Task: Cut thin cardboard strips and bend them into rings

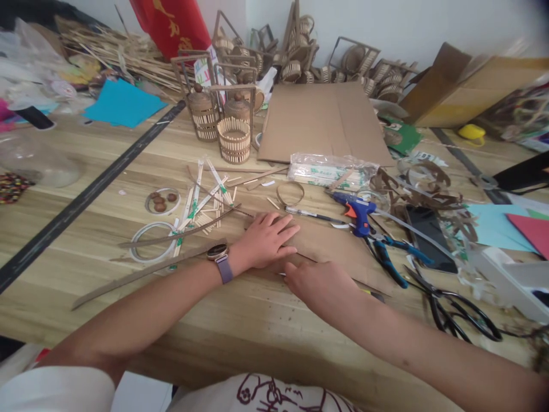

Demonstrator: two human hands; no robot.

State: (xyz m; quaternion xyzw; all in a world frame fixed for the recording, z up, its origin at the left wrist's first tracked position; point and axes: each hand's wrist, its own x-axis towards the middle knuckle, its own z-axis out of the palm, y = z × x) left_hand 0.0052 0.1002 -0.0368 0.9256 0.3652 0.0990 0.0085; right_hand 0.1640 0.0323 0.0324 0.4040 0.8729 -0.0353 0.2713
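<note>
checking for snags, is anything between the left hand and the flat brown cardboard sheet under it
Nothing visible stands between the left hand and the flat brown cardboard sheet, though the hand's underside is hidden.

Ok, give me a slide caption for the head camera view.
Left hand and right hand at brown cardboard, with a blue glue gun to their right and small baskets behind.

We note a pale wood-grained table (240, 343) running near to far, a dark strip (92, 191) slanting across its left, a second strip (455, 153) at right. Beyond it we see a whitish wall (398, 26), plain; light soft, shadows weak.
</note>
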